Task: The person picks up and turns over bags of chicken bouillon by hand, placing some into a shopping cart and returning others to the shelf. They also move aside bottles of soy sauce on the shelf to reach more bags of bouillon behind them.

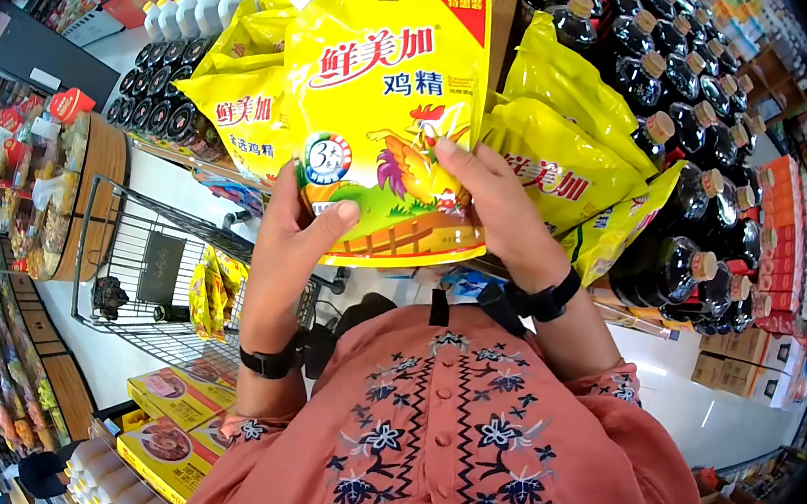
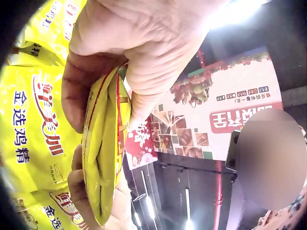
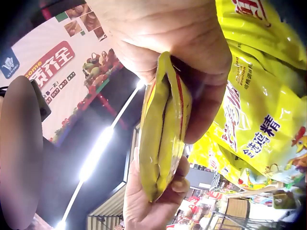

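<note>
Both hands hold up a large yellow bag of chicken bouillon [image 1: 394, 80], its printed rooster front turned toward the head camera. My left hand [image 1: 292, 243] grips the lower left edge, thumb over the front. On the right edge, my right hand [image 1: 507, 209] pinches the bag with its thumb on the rooster picture. Seen edge-on in the left wrist view, the bag [image 2: 106, 158] looks flat with a folded gusset, fingers behind it. More yellow bouillon bags stand close behind, at left [image 1: 239, 116] and at right [image 1: 561, 161].
A wire shopping cart [image 1: 139, 230] stands at the left with yellow packets [image 1: 209, 297] in it. Dark bottles [image 1: 668, 269] with tan caps crowd the right side. White jugs [image 1: 214, 5] line the back left. Yellow boxes [image 1: 159, 454] are stacked at lower left.
</note>
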Tool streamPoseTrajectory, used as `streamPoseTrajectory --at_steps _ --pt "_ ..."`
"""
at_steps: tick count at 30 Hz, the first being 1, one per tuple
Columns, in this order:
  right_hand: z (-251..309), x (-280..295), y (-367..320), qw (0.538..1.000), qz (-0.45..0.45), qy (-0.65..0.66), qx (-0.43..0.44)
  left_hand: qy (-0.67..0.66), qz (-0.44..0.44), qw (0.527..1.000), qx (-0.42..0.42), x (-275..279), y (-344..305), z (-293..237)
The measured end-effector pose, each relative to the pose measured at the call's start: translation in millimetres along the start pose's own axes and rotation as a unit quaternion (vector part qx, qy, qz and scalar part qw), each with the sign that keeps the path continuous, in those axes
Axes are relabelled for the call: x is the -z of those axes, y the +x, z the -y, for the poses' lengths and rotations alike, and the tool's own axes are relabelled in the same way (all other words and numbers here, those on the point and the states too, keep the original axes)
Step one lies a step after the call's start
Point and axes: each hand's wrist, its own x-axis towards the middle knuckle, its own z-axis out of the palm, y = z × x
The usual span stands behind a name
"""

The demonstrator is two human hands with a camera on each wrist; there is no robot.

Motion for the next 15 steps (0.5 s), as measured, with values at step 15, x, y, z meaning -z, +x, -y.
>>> streamPoseTrajectory --at_steps 15 --pt "22 -4 -15 0.982 -0.088 -0.161 0.052 0.035 -0.027 0.999 0.029 -17 47 8"
